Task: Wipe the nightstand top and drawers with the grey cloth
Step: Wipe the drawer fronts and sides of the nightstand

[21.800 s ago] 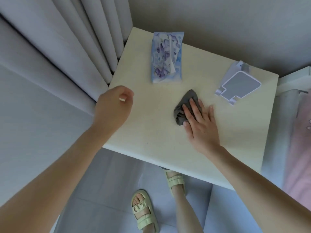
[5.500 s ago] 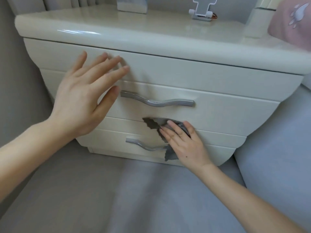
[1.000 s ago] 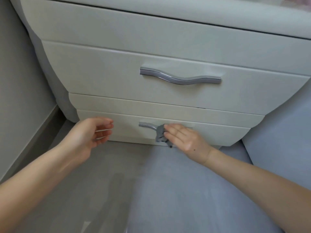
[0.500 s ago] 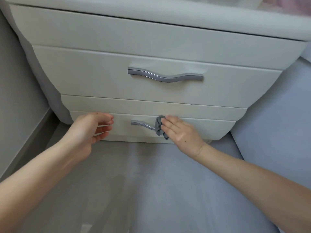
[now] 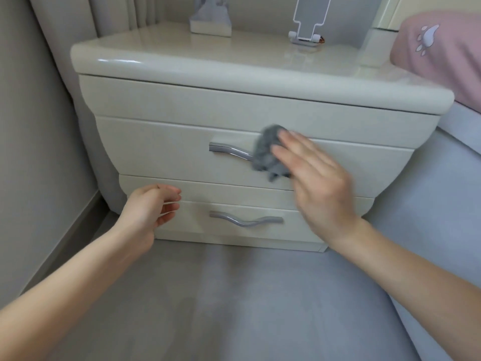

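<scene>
Raised from the lower handle half a second ago, the grey cloth now lies on the upper drawer, covering the right end of the upper handle. The blurred right hand presses it with straight fingers, grip uncurled. The left hand, loosely curled, holds nothing before the lower drawer. The cream nightstand stands on a grey floor between curtain and pink pillow. Its worktop bears a tissue pack and a phone stand.

The crumpled grey cloth is sitting bunched against the upper drawer front, covering the right end of its handle; the glossy cream nightstand is standing with both drawers shut.
</scene>
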A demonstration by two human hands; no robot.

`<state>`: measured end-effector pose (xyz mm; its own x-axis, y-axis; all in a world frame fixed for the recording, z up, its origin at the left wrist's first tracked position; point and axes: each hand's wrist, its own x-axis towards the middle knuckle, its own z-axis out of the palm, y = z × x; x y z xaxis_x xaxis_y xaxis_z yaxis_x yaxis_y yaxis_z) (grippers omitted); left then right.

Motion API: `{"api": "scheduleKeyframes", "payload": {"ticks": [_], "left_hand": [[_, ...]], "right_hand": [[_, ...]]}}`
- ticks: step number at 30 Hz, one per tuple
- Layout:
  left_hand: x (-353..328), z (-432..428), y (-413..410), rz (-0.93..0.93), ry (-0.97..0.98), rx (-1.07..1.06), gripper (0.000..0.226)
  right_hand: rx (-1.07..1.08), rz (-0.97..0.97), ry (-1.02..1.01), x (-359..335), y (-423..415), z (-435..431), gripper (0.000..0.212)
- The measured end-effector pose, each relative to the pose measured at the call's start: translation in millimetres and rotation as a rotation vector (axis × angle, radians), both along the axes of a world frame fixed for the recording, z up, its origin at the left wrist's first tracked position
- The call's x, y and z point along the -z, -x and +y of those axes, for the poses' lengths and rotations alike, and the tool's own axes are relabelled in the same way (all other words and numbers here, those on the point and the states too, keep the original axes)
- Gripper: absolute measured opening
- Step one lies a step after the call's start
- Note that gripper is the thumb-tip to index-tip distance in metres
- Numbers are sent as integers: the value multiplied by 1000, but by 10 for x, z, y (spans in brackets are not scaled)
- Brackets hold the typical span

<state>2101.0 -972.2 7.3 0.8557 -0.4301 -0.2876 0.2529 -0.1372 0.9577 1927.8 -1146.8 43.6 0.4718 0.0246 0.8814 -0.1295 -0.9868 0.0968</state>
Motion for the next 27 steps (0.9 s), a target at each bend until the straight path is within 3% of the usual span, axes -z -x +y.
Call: {"api": "scheduleKeyframes", "payload": {"ticks": [4,9,14,18,20,23,25,27], "left_hand": [[-114,6,-37,-92,30,-72,18],[-260,47,-57,-254,54,-77,22],[-484,23,86,-562,8,-20,24],[-757,-35,342,-899,-84,92,15],[-919,-75,449,-1142,-111,160,13],[-1174,-268,522,-1529,-165,259,20],[-1340,-489,538,-1710,-195,300,21],[-1501,-759,541,-1837,-206,302,24]], "right_hand": [[-99,219,140,-26,-944,226,31],[-51,292,240,123,-669,51,37],[168,262,94,121,63,-374,61],[360,318,-135,347,628,-627,43],[364,146,-374,360,798,-615,45],[316,-265,-595,7,750,-633,37],[314,-438,-577,-224,541,-680,33],[267,-479,-484,-115,250,-726,24]]}}
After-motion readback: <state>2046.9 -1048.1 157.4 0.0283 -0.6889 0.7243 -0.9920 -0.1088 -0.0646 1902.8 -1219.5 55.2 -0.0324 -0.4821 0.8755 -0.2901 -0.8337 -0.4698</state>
